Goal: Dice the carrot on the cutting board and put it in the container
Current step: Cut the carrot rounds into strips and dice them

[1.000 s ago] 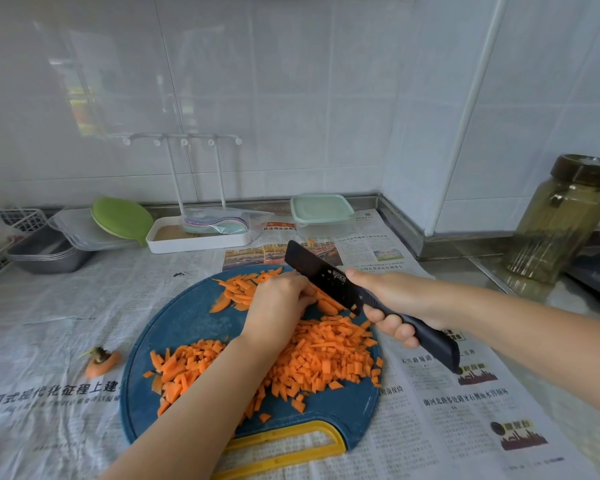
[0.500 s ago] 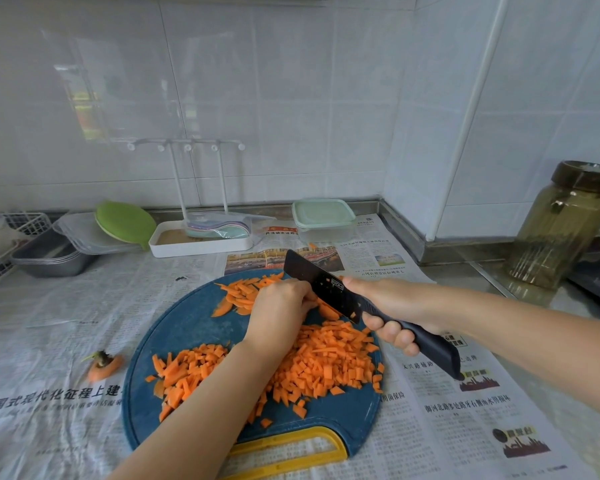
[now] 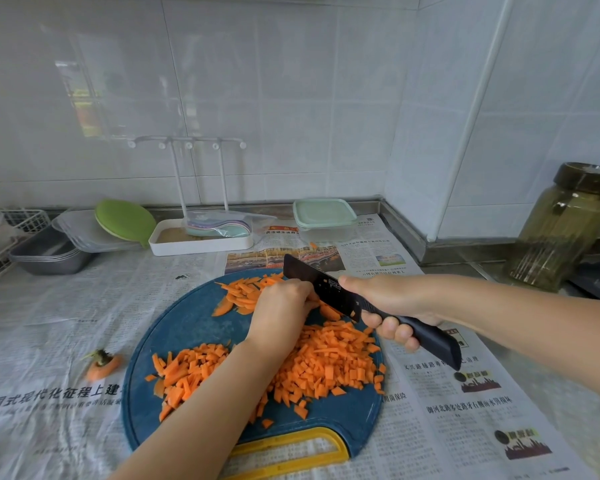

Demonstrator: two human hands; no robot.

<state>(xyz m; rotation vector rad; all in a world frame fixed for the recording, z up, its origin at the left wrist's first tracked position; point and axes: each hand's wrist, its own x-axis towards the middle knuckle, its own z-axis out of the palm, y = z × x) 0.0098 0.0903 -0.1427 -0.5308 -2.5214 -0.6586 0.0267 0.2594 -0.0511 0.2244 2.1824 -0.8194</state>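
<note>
Dicing is well along: orange carrot cubes [image 3: 326, 362] heap on the round blue cutting board [image 3: 187, 327] nearer you than your left hand [image 3: 281, 306], whose curled fingers [image 3: 300, 291] pin the last uncut strips [image 3: 243, 292] beside the black knife [image 3: 326, 289] gripped in your right hand [image 3: 392, 299], the lidded pale-green plastic container [image 3: 323, 216] beyond both looking unfilled.

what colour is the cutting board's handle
Yellow handle on the round dark-blue plastic cutting board; the head view shows it.

orange carrot dice [image 3: 329, 365], dark blue board [image 3: 187, 327] with yellow handle [image 3: 291, 445], black knife [image 3: 326, 289], mint-green container [image 3: 323, 213], lime-green lid [image 3: 125, 220], white tiles [image 3: 291, 98]
</note>
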